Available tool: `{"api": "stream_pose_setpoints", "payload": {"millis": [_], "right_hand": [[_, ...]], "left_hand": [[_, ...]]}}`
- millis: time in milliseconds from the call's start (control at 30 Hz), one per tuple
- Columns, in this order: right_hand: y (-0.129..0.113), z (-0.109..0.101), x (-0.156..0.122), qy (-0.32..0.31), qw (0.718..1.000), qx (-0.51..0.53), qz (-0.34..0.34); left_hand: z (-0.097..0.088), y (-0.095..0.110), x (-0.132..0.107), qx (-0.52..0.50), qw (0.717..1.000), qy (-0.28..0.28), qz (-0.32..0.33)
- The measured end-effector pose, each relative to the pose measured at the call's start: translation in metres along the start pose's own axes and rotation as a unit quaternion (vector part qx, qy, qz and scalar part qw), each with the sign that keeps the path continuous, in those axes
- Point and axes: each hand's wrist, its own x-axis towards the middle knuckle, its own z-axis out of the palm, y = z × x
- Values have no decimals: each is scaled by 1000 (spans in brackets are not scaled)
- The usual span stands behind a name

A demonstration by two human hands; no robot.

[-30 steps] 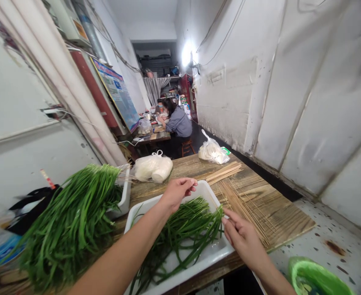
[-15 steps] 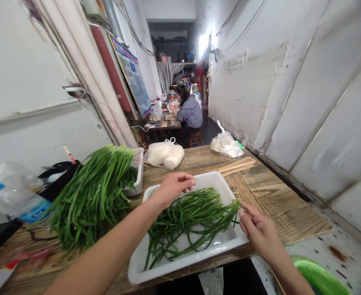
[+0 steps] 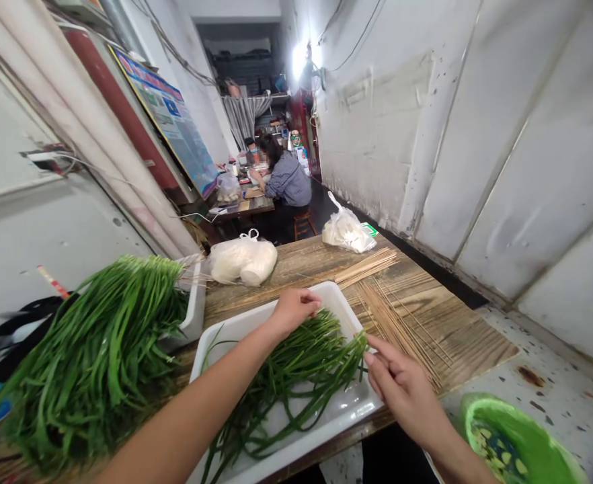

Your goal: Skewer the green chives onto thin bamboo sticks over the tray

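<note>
A white plastic tray [image 3: 341, 420] holds a loose layer of garlic chives [image 3: 296, 363], their cut ends toward the far right. My left hand [image 3: 291, 312] reaches over the tray with fingers pinched, close to the cut ends; what is in the pinch is hidden. At the tray's right edge my right hand [image 3: 402, 376] has thumb and fingers closed around a thin bamboo skewer, mostly hidden by the hand. A bunch of chive ends [image 3: 360, 341] gathers at its fingertips, with leaves trailing back into the tray.
A big heap of chives [image 3: 105, 343] overhangs a second white tray [image 3: 195, 306] on the left. Bamboo skewers [image 3: 397, 329] lie right of the tray. Two plastic bags [image 3: 243, 259] [image 3: 347, 230] stand behind. A green bucket [image 3: 523, 430] is on the floor; people sit farther back.
The view has turned right, so the table sits farther left and more of the green bucket shows. My left hand has come down closer to the chive ends; my right hand keeps its grip.
</note>
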Motion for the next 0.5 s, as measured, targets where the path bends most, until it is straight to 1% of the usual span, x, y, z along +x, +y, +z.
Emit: {"api": "stream_pose_setpoints", "payload": {"millis": [33,67,100,167,200,233,267,300,433,500], "right_hand": [[-1,0,0,0,1000,2,3],[-2,0,0,-1,1000,4,5],[-2,0,0,-2,1000,5,8],[-4,0,0,-9,1000,6,11],[-4,0,0,-12,1000,7,12],[-4,0,0,-15,1000,9,11],[-4,0,0,-17,1000,11,11],[-4,0,0,-17,1000,14,9],[-3,1,2,-13,1000,9,1],[-1,1,2,-8,1000,2,-3]], "left_hand": [[1,-3,1,73,997,9,23],[2,-6,2,145,988,10,47],[4,-8,3,223,972,5,76],[8,-11,4,369,921,-2,127],[11,-11,5,425,894,-3,145],[15,-11,5,464,873,-4,154],[18,-12,6,486,860,-7,157],[22,-12,8,496,854,-9,156],[37,-10,14,518,841,-19,154],[36,-4,11,521,841,-12,149]]}}
